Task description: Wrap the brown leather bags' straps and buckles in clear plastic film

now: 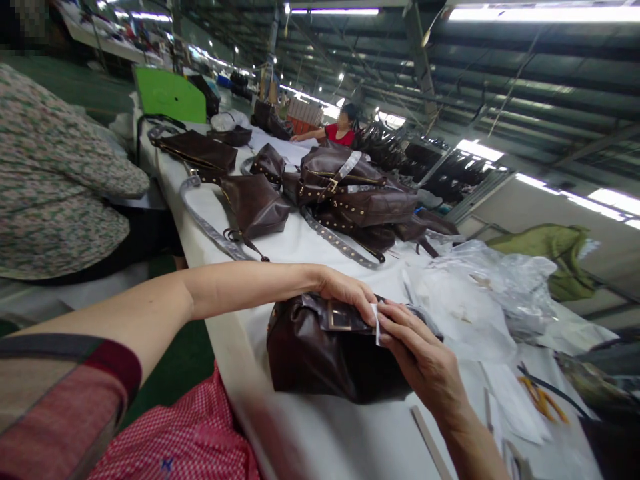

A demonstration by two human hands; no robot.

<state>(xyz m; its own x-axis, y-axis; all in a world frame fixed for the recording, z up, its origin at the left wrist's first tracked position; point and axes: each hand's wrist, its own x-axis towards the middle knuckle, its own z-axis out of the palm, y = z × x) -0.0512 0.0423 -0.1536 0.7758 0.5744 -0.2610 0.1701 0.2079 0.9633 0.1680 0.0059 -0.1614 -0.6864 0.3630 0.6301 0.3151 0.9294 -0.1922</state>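
Note:
A dark brown leather handbag [320, 357] lies on the white table [320, 433] in front of me, its strap and square metal buckle [340, 319] on top. My left hand [347, 293] rests over the bag's top, fingers curled down beside the buckle. My right hand [417, 347] comes from the lower right and pinches a small white piece of paper or film [376, 323] against the strap next to the buckle. The two hands nearly touch at that white piece.
Several more brown handbags [350, 193] with wrapped straps are piled further along the table. Clear plastic bags [480, 293] lie to the right, yellow-handled scissors [543, 397] near the right edge. A person in a floral top [55, 180] stands at left; another in red [340, 133] sits far back.

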